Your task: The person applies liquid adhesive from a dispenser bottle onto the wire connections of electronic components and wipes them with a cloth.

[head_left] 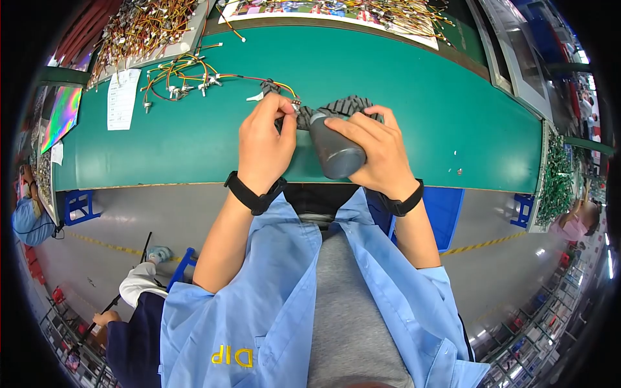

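My left hand [265,142] pinches a small metal-shafted component [295,105], possibly a potentiometer, with red, yellow and black wires running off to the left. In my right hand [386,149] is a dark grey bottle [335,150], tilted so that its narrow end points toward the component. Whether its tip touches the component cannot be made out. Behind both hands lies a crumpled grey cloth with black stripes [346,105], partly hidden by the fingers and bottle. A loose cluster of similar wired components [184,81] rests on the green table to the left.
A heap of wired components [145,29] fills a tray at the back left, and more wires lie along the back edge. A paper slip [123,99] lies on the green tabletop [466,129]. Green boards [555,171] stand at the right. Other people sit on both sides.
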